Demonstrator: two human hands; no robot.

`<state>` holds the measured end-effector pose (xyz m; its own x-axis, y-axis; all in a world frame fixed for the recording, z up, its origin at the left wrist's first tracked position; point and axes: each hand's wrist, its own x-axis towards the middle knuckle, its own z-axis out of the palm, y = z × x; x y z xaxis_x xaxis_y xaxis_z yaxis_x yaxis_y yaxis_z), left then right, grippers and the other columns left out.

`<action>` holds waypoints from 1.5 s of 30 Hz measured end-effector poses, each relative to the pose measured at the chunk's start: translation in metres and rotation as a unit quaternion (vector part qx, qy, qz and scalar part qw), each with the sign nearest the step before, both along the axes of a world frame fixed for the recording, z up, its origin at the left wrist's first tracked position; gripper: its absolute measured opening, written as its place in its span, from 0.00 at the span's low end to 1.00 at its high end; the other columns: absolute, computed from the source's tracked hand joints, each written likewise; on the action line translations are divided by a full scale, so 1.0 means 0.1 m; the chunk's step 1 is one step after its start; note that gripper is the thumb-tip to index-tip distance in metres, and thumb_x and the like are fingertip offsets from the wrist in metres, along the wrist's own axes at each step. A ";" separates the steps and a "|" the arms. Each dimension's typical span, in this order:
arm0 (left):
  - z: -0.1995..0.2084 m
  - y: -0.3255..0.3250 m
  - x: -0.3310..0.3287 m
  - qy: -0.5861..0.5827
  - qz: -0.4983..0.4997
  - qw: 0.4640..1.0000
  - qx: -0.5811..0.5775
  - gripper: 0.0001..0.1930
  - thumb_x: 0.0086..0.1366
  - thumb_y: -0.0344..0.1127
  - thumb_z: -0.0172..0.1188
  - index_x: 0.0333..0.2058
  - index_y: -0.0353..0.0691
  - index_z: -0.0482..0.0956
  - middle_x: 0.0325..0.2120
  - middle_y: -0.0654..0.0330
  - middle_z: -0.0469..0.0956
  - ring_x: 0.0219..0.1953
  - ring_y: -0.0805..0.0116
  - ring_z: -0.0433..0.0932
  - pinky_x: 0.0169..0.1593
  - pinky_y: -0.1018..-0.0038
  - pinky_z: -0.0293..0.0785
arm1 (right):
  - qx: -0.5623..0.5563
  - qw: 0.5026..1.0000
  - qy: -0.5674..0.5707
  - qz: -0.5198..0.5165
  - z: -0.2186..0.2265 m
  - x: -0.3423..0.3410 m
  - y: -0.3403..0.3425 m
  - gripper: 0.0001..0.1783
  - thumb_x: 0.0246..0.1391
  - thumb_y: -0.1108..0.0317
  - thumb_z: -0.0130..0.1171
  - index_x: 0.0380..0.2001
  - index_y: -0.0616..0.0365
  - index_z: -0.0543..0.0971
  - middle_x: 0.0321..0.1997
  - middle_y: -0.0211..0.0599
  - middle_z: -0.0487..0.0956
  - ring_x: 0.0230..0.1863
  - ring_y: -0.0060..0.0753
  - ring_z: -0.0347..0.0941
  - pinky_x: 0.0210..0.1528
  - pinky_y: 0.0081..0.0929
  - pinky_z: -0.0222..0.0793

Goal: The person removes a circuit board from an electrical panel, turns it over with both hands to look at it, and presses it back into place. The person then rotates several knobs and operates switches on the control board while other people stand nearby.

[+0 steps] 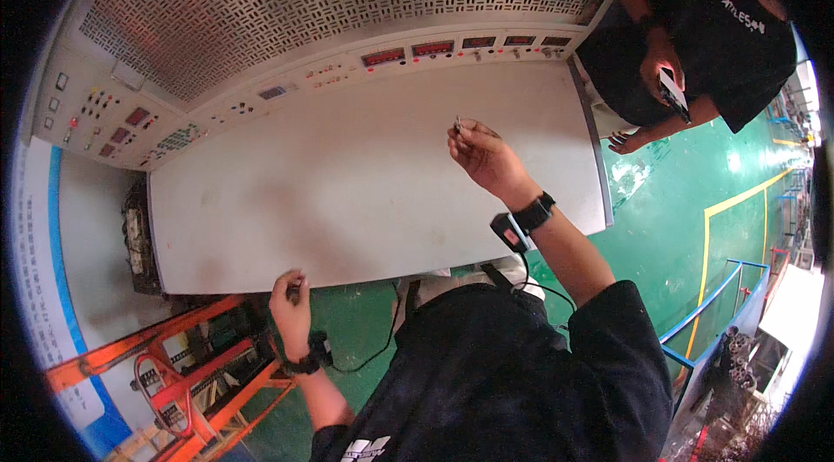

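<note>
Over the right part of the white bench top [373, 166], my right hand [486, 158] is raised with thumb and fingertips pinched together. A tiny, thin metallic piece pokes up from that pinch, too small to name. My left hand [292, 310] is at the front edge of the bench, left of my body. Its fingers are curled in, and a dark patch shows between them; what it is I cannot make out. Each wrist wears a black strap with a small box, and a thin cable [373, 358] runs from the left one.
Behind the bench rises a control panel [347, 71] with red displays, knobs and slotted metal mesh. A person [712, 36] at the far right holds a phone [673, 93]. An orange frame with a red wheel [165, 392] stands at lower left, a blue rail [704, 310] at right.
</note>
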<state>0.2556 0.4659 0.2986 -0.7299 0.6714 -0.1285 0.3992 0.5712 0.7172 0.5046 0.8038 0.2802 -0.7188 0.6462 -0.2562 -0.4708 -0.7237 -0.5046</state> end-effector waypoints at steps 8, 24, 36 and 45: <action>-1.35 -1.74 -0.59 -0.055 0.147 0.987 0.023 0.12 0.61 0.34 0.60 0.41 0.35 0.76 0.32 0.57 0.77 0.35 0.67 0.75 0.41 0.70 0.70 | -0.003 0.994 -0.063 -0.085 -1.09 -0.55 0.90 0.07 0.58 0.72 0.53 0.39 0.63 0.74 0.40 0.38 0.77 0.43 0.31 0.74 0.49 0.24 0.73; -2.22 -3.32 0.66 -0.231 0.282 0.923 -0.125 0.06 0.56 0.29 0.55 0.32 0.34 0.77 0.26 0.59 0.78 0.23 0.68 0.76 0.25 0.73 0.74 | -0.009 0.955 -0.198 -0.219 -2.01 -1.18 1.78 0.07 0.55 0.73 0.56 0.37 0.64 0.76 0.37 0.40 0.78 0.39 0.33 0.75 0.46 0.26 0.75; -2.25 -2.28 0.46 -0.140 0.150 0.964 -0.167 0.04 0.59 0.27 0.53 0.32 0.38 0.76 0.26 0.59 0.78 0.27 0.70 0.77 0.28 0.74 0.75 | 0.043 0.950 -0.205 -0.232 -1.95 -1.20 1.87 0.09 0.53 0.72 0.59 0.37 0.65 0.76 0.36 0.39 0.79 0.37 0.31 0.76 0.45 0.26 0.74; -2.21 -2.44 0.62 -0.215 0.210 0.931 -0.206 0.04 0.59 0.27 0.54 0.32 0.37 0.77 0.25 0.60 0.78 0.26 0.71 0.77 0.27 0.76 0.74 | 0.071 0.936 -0.235 -0.252 -1.86 -1.29 1.92 0.10 0.48 0.78 0.62 0.35 0.68 0.74 0.37 0.42 0.78 0.38 0.33 0.77 0.44 0.25 0.77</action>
<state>0.3176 0.2219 0.0772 -0.7386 0.1672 -0.6530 -0.1959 0.8737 0.4453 0.3753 0.9960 0.0940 -0.1432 0.9244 -0.3536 -0.4360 -0.3796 -0.8160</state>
